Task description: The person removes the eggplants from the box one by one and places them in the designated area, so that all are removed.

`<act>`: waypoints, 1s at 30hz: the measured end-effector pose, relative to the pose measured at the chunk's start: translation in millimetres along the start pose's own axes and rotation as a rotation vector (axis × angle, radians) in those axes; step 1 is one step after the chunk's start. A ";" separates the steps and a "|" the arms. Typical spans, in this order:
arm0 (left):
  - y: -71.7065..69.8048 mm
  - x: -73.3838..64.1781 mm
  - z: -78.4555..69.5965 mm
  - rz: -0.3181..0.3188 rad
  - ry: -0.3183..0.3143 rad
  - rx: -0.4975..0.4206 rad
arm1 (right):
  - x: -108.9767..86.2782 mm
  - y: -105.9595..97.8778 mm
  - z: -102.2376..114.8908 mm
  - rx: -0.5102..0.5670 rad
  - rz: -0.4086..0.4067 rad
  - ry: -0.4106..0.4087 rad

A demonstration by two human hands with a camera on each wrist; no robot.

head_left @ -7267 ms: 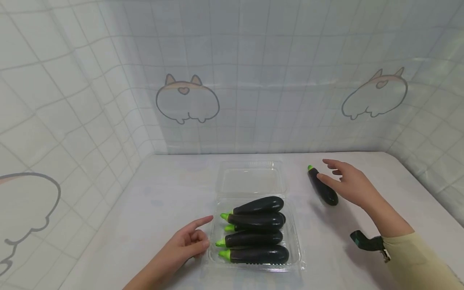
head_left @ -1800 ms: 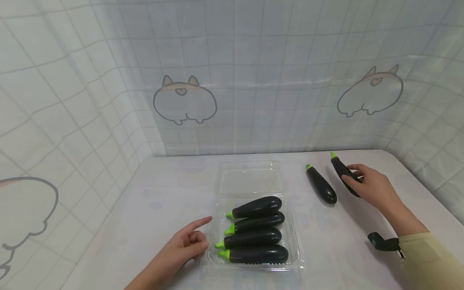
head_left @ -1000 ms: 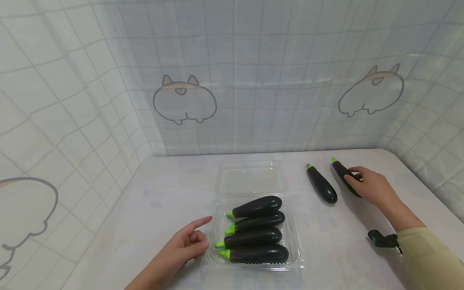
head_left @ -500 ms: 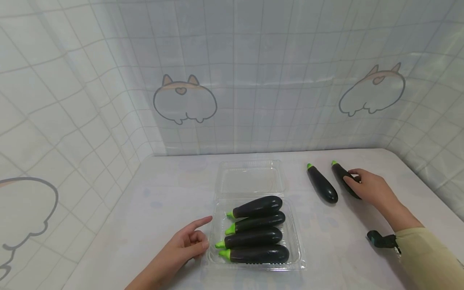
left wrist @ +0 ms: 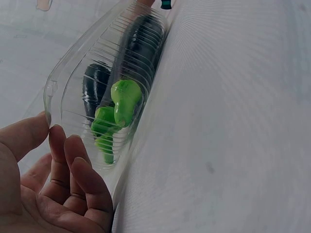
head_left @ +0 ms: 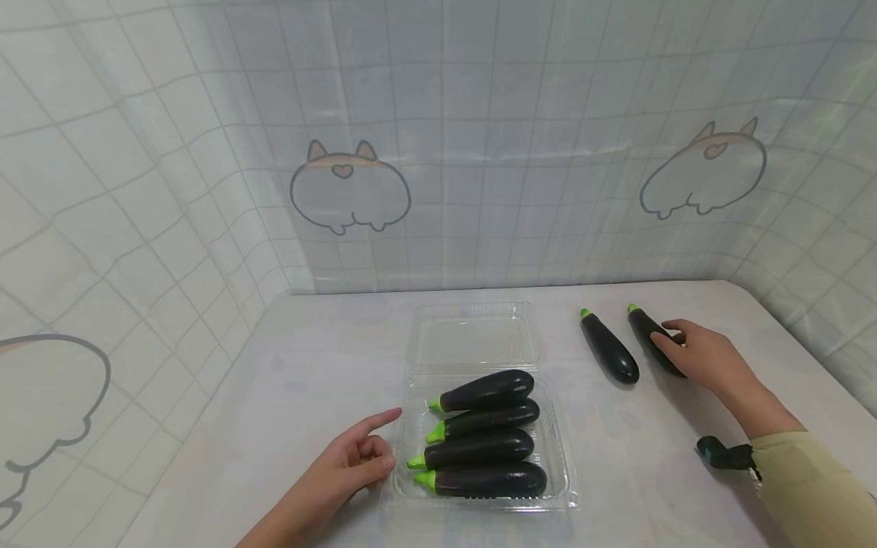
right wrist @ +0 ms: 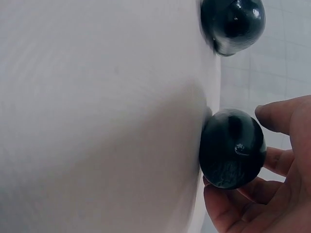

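A clear plastic clamshell container (head_left: 562, 457) holds several dark eggplants (head_left: 489, 479) with green stems pointing left. My left hand (head_left: 349, 464) is at its left edge, index finger stretched forward; in the left wrist view, thumb and fingertips (left wrist: 54, 131) pinch the container's rim. At the right, my right hand (head_left: 712, 354) has its fingers curled around an eggplant (head_left: 647, 332) that lies on the table. From the right wrist view, fingers pass beneath this eggplant (right wrist: 232, 150) while the thumb sits by its upper side. Another eggplant (head_left: 608, 348) lies just left of it.
The container's lid (head_left: 473, 342) lies folded back behind the base. A white cloth covers the table (head_left: 315, 380). Sheets with a grid and animal drawings (head_left: 349, 194) hang at the back and both sides. A black wrist device (head_left: 726, 454) is on the right sleeve.
Earlier my right hand hovered over the first eggplant. Since then, one eggplant has left the container and been lowered beside it. Lately the right hand has barely moved; the left stays still.
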State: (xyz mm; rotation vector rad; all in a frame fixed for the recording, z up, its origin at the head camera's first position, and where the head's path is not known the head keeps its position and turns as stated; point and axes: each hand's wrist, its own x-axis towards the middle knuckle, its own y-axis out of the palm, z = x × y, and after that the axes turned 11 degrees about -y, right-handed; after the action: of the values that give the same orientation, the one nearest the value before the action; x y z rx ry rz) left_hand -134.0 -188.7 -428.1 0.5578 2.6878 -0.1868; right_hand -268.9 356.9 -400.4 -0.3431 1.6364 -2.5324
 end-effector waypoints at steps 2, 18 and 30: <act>0.0 0.3 0.1 -0.001 0.000 0.000 | -0.2 0.0 -0.7 -0.001 0.003 0.000; -0.8 -1.3 0.3 -0.003 0.011 -0.007 | -2.0 -18.2 25.4 -0.028 -0.083 -0.130; 2.0 -0.5 -0.9 -0.015 -0.010 -0.012 | -4.8 -21.7 94.4 0.042 -0.096 -0.290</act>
State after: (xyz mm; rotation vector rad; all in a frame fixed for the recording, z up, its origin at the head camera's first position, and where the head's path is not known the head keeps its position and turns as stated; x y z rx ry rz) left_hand -133.1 -186.9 -427.2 0.5311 2.6821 -0.1766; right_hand -240.4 283.3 -344.1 -0.7621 1.4887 -2.4365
